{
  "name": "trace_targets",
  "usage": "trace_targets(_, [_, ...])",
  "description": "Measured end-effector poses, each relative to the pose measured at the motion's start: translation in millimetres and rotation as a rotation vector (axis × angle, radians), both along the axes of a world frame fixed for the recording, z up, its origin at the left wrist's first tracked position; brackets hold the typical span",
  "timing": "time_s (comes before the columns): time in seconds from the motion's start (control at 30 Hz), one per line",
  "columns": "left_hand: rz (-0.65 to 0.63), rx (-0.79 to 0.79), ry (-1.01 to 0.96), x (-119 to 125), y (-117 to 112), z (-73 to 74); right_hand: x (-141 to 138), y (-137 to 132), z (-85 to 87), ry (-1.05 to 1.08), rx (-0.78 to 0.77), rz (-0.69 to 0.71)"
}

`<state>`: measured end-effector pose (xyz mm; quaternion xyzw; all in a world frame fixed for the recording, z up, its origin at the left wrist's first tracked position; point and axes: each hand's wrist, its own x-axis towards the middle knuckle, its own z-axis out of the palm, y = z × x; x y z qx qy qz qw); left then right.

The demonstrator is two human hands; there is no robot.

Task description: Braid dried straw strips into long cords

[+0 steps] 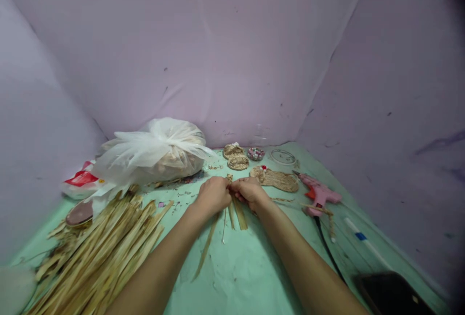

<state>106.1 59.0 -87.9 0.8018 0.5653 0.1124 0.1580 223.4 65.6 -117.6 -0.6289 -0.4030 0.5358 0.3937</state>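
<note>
Near the middle of the table, my left hand [216, 194] and my right hand [250, 191] meet with fingers closed around a narrow plait of dried leaf strips [240, 214]. The plait's short woven end pokes up beyond my fingertips, while loose strips fan out below, towards me. One long strip trails down to the left. Just past my right hand lies a woven sole-shaped piece [279, 180] with a red bead on it. Farther back sits a smaller woven slipper-like piece [237, 162]. My fingers hide the point where the strips cross.
At left, a heap of dried strips [109, 242] lies before a tied white plastic bag [163, 153]. A pink glue gun [318, 193] with a black cord rests at right, near a white pen-like stick [366, 242] and a dark phone [392, 293]. Behind stands a bead dish [256, 153].
</note>
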Motion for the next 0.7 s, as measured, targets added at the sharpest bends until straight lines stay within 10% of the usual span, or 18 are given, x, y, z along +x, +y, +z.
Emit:
trace_targets(0.27, [0.393, -0.579, -0.722, -9, 15, 6.0, 4, 1, 4.5, 0.036, -0.079, 0.042])
trace_targets(0.7, [0.268, -0.793, -0.794, 4, 15, -1.0, 9, -1, 11.3, 0.012, -0.069, 0.173])
